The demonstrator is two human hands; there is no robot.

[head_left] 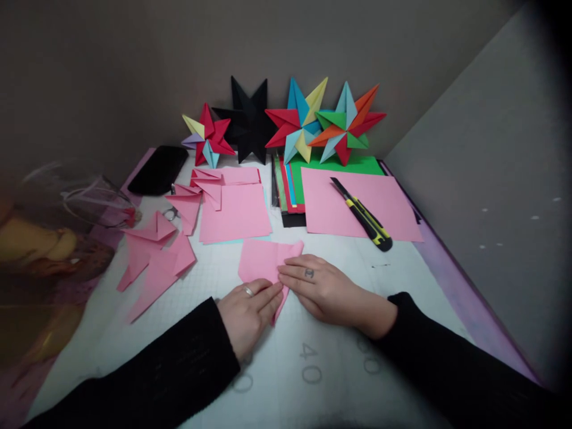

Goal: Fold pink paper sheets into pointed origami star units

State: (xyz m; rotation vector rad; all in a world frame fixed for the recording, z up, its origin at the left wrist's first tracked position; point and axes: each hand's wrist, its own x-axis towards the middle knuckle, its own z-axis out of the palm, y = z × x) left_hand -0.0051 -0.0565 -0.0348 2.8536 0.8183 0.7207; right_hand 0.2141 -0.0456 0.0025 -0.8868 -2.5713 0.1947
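Clock faces: centred on the workpiece, 12 = away from the person.

Workpiece: partly folded pink paper piece (259, 259), lying on the white table covering with printed grey numerals (415, 310), between and just ahead of the hands. Folded strip down its right side, narrowing to a point at about 5.

Left hand (248, 313): at 7, silver ring on a finger. Fingers close together, slightly bent, tips pressing the lower part of the folded strip. Thumb hidden, so can't tell if it's pinching.

Right hand (324, 292): at 4, ring with a dark emblem. Fingers extended side by side, laid flat across the strip from the right, not curled round anything. Fingertips of both hands almost meet on the fold.

Around it:
- 9 to 10: loose folded pink paper pieces with pointed ends (165, 268); others of the same kind nearer 11.
- 11: flat pink square paper sheets (236, 214), far corner overlapped by folded pieces.
- 10: black flat rectangular object, glossy (158, 171), farther off.
- 1: stack of multicoloured paper sheets (366, 164), pink rectangular paper sheet (322, 205) overlapping it.
- 2: black-and-yellow utility knife (364, 220), lying diagonally on that sheet.
- 11 to 1, far edge: multicoloured folded-paper stars (300, 125) and one black folded-paper star (250, 122), standing upright near the grey wall (179, 65).
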